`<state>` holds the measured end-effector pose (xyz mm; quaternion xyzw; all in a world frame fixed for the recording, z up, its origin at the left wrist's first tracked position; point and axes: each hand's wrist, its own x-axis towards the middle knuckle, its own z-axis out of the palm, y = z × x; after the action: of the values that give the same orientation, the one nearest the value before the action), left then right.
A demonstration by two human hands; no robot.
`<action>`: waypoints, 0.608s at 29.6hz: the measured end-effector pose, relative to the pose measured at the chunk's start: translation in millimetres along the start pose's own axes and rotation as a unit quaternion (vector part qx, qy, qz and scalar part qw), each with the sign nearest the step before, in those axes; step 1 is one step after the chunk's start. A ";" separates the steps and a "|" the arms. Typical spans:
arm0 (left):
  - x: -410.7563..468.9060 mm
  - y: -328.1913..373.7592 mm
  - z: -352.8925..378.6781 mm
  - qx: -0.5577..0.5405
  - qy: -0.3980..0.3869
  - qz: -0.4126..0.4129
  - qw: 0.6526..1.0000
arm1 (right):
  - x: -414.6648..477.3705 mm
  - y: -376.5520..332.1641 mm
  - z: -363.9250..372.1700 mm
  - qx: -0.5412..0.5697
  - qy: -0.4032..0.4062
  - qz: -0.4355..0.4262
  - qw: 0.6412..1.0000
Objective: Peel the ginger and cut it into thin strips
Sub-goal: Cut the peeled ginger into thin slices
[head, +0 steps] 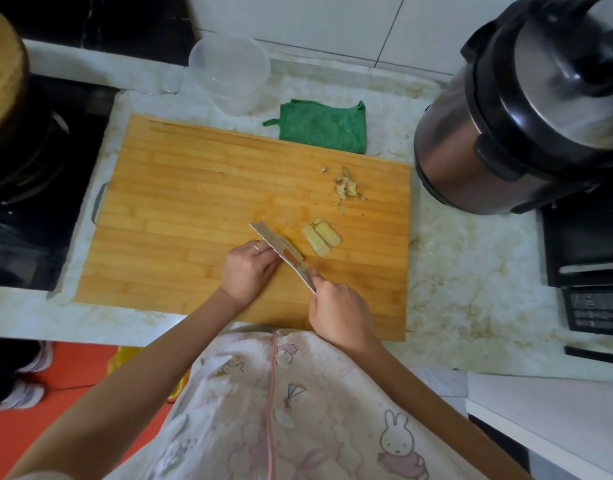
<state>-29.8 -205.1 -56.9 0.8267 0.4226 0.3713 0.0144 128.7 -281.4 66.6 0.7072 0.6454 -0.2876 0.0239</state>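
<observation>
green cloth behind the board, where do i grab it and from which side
Probably the small loop at the green cloth's left corner, pinched from the left: it sticks out clear of the folded body, which lies flat against the counter.

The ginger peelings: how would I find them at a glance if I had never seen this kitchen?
Start at the big wooden cutting board on the counter. Near its far right corner, toward the steel pressure cooker, lies a small ragged heap of ginger peelings. Unlike the neat yellow ginger slices nearer the knife, they are crumpled and brownish.
</observation>
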 end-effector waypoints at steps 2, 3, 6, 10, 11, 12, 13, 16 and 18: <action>1.8 1.1 0.9 -0.001 0.004 0.001 1.000 | 1.3 0.0 0.8 0.002 -0.003 0.006 1.000; 2.1 1.6 1.5 -0.002 0.005 0.001 1.000 | 2.1 0.5 1.5 0.004 -0.003 0.007 1.000; 1.2 -0.6 2.7 -0.006 0.004 0.002 1.000 | 2.5 0.7 2.4 0.024 0.000 0.002 1.000; -1.8 -5.3 2.2 -0.019 -0.007 0.009 1.000 | 4.3 1.2 0.9 0.041 -0.001 -0.006 0.999; -1.1 -5.2 2.2 -0.012 -0.010 0.010 1.000 | 4.5 1.2 0.5 0.040 0.000 -0.004 0.999; 0.5 -4.5 1.6 -0.006 -0.012 0.010 1.000 | 4.8 1.3 0.5 0.037 0.003 -0.003 0.999; 2.2 -3.6 1.1 -0.001 -0.013 0.011 1.000 | 4.5 1.2 0.7 0.032 0.005 -0.004 0.999; 3.2 -2.4 -1.6 0.013 -0.010 0.011 1.000 | 1.8 -1.3 0.5 0.016 0.000 -0.006 1.000; 2.8 -0.7 -2.3 0.015 -0.004 0.001 1.000 | 1.3 -2.6 0.7 -0.004 -0.002 -0.008 1.000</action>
<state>-30.7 -203.3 -53.8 0.8284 0.4276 0.3618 0.0029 126.1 -280.1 66.3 0.7016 0.6521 -0.2862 0.0258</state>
